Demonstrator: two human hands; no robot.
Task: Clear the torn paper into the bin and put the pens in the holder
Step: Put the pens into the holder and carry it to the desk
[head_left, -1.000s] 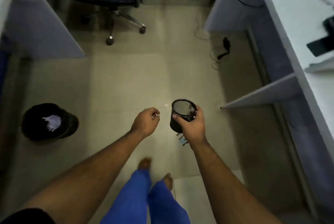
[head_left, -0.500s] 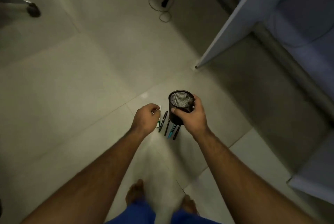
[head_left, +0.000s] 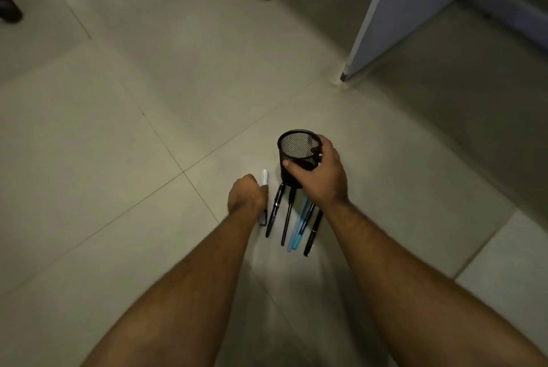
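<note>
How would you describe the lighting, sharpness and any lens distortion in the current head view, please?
Head view: dim, greenish light; a brighter patch on the floor mid-frame, darker toward the corners and under the desk panel. Pens, mesh holder and both hands, left and right, read fairly sharp; edges are soft. Wide-angle stretch enlarges the forearms.

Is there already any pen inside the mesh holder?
No: the mesh holder in the right hand looks empty, and the pens lie on the floor.

One black round wire-mesh pen holder [head_left: 299, 156]; beside it six pens: four dark [head_left: 287, 218], one light blue [head_left: 296, 233], one white-capped [head_left: 264, 178]
</note>
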